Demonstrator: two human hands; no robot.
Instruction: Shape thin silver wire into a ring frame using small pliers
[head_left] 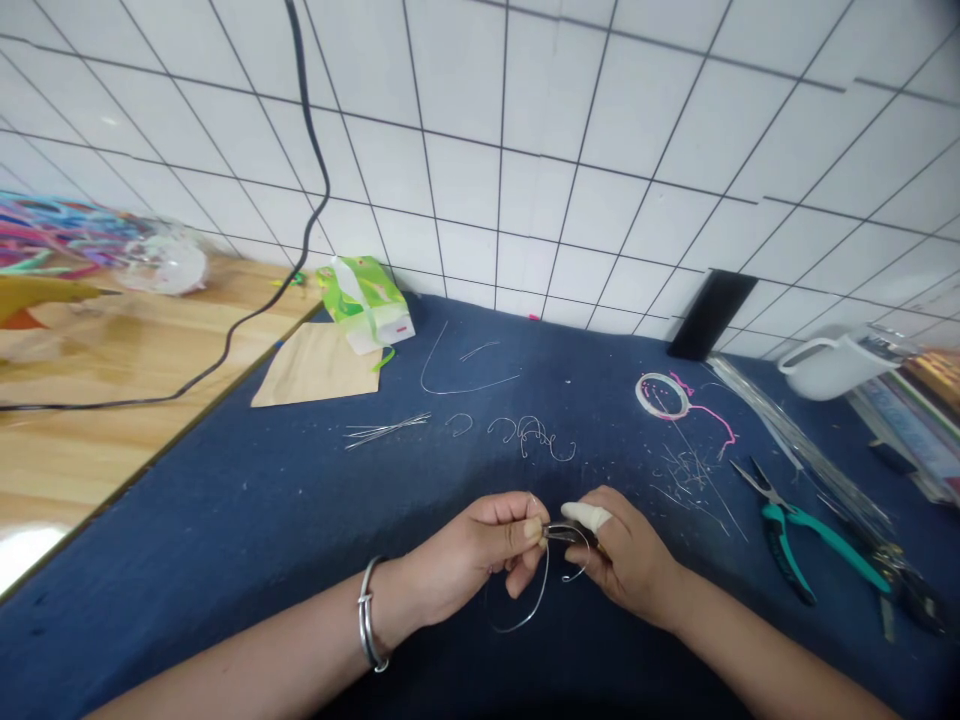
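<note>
Our bench (247, 500) is dark blue. On it we see brown paper (315, 372) at the left, a long bent wire (472, 388), a loose bundle of straight wires (388, 429), several curled wires (534, 432), scattered short wire bits (686, 472), teal-handled pliers (792, 515) and, beyond the bits, a white ring-shaped piece (639, 396).

Wire (544, 583) in hands (472, 548), probably with pliers (559, 532)

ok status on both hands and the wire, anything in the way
Left hand pinching curved metal wire. Right hand gripping pliers, jaws close to the wire. Bent wire pieces beyond, apart from hands; no obstruction visible.
</note>
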